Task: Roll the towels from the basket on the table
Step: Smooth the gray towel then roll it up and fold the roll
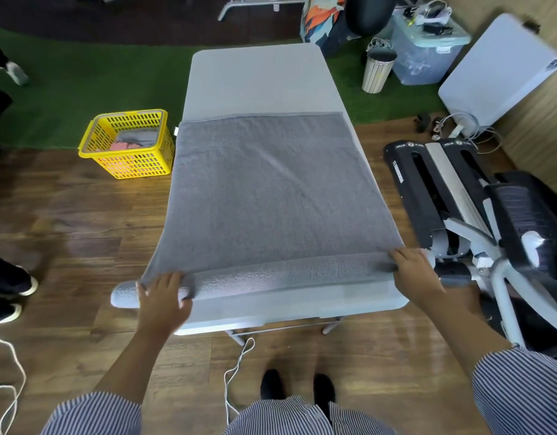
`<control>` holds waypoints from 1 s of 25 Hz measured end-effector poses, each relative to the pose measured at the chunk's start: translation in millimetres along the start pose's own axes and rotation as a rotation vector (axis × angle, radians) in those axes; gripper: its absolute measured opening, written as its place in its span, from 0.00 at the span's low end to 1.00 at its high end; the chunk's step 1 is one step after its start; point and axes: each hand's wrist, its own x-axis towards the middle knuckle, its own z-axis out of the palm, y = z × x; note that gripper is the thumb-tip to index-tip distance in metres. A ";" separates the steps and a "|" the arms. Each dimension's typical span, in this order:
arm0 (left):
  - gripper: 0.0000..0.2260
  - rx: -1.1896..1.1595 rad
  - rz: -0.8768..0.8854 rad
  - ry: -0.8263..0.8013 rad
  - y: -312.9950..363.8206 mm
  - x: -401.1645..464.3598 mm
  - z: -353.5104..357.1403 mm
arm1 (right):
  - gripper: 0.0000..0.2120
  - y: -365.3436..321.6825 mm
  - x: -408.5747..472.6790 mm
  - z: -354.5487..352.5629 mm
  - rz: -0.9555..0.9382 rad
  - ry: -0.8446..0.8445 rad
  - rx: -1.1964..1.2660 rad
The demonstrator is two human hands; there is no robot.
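Basket [128, 145] L of table [258, 76]; stepper machine [459, 196] R, both apart.

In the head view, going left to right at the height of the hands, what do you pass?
Left hand on the rolled end of the grey towel → middle of the roll → right hand on the other end → black exercise machine on the floor.
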 end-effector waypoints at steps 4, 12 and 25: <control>0.27 0.047 0.202 -0.019 52.8 -0.2 20.6 | 0.23 -1.7 -8.2 -6.2 -0.004 -0.003 0.066; 0.25 -0.093 0.457 0.013 242.3 16.2 57.0 | 0.13 65.8 9.6 -22.2 -0.037 -0.097 0.318; 0.22 -0.089 0.512 0.011 434.1 21.7 74.0 | 0.12 107.8 82.0 -2.1 0.203 -0.654 0.809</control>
